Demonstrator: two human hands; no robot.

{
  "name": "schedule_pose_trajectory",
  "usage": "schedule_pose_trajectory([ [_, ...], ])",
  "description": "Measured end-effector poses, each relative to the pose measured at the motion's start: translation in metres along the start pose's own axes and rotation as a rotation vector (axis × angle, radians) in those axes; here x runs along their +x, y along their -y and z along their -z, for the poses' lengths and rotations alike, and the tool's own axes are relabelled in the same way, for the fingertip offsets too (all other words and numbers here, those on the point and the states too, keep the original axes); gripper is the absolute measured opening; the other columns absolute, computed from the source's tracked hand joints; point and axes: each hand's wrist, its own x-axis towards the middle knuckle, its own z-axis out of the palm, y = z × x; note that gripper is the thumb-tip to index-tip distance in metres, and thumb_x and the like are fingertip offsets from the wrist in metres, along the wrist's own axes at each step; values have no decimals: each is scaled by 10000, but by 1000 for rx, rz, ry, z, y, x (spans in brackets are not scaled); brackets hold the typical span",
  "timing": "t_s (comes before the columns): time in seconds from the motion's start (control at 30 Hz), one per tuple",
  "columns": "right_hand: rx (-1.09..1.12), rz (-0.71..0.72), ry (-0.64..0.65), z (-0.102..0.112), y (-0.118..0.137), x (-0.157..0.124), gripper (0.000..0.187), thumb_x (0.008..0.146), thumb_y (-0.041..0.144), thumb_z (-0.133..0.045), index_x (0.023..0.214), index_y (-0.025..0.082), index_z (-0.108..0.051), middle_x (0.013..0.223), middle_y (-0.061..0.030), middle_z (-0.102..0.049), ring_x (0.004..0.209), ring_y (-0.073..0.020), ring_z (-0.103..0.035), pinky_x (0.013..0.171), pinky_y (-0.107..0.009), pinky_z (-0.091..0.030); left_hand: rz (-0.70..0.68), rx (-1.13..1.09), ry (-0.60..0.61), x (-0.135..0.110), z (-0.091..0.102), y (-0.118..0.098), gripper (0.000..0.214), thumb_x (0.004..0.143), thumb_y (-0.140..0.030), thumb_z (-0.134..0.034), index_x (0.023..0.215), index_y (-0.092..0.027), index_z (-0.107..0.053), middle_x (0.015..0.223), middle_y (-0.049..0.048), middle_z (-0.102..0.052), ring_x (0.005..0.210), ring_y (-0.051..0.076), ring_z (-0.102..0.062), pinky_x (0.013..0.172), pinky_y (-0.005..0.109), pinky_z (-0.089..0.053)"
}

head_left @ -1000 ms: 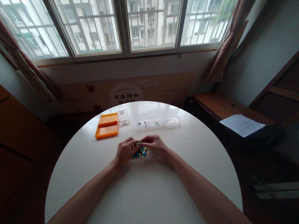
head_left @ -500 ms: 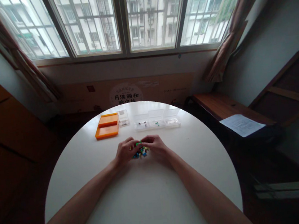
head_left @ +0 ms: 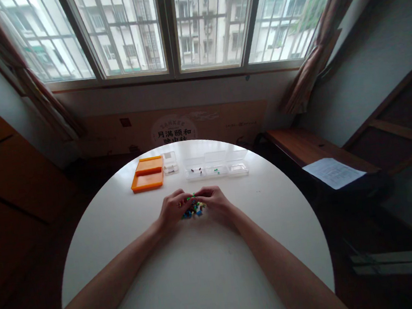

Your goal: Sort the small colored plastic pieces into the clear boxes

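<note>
A pile of small coloured plastic building bricks (head_left: pixel 197 211) lies on the white round table, with blue, green, yellow and dark pieces showing. My left hand (head_left: pixel 175 206) rests at the pile's left side, its fingers bent in and closed over the bricks. From the right, my right hand (head_left: pixel 213 197) reaches in with thumb and fingers pinched together. The fingertips of both hands nearly meet above the pile. A bit of green shows between them, too small to tell which hand grips it. My fingers hide part of the pile.
Beyond my hands stand an orange two-part tray (head_left: pixel 148 185), a small clear case (head_left: pixel 171 169) and a row of open clear boxes (head_left: pixel 198 175), two holding small dark and green pieces. A printed sheet (head_left: pixel 333 173) lies on the wooden bench (head_left: pixel 302 145) at right.
</note>
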Motion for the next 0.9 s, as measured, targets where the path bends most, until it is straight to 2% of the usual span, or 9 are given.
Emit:
schedule_pose_trajectory([
  [0.9,-67,21,23,2,3,0,286,584,366,-746,740,129,-708,693,-52,-691,623,-153,-612,603,-273,-471,-3,-34,17,0,0,-1,184,845,-293,-539,845,-155,-662,708,11,-557,578,72,-507,561,180,-415],
])
